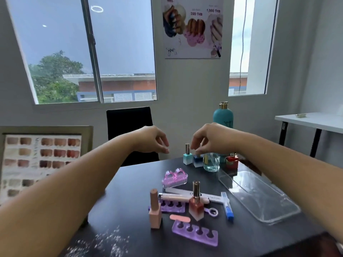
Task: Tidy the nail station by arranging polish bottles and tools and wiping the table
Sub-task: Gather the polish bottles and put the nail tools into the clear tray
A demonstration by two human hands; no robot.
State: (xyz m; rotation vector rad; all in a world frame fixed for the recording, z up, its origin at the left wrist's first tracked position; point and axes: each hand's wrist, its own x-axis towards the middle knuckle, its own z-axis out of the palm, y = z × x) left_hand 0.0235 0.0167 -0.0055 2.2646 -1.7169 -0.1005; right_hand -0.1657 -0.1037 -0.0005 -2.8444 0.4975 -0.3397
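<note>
On the dark table (130, 191), a teal polish bottle (187, 157), a blue polish bottle (198, 161), a clear glass jar (211, 162) and a red polish bottle (232, 162) stand in a row at the far edge. My right hand (207, 140) reaches down over the blue bottle, and its fingertips pinch the cap, which they hide. My left hand (154, 140) hovers left of the teal bottle with loosely curled fingers and holds nothing. Nearer me stand a peach bottle (155, 210) and a rose bottle (195, 203).
Purple toe separators (194, 233), a pink separator (174, 178), a white nail file (182, 191), a pink tube (176, 197) and a blue-tipped tool (227, 205) lie scattered. A clear tray (259, 199) lies at right. White dust (104, 242) covers the near left. A swatch frame (42, 158) leans at left.
</note>
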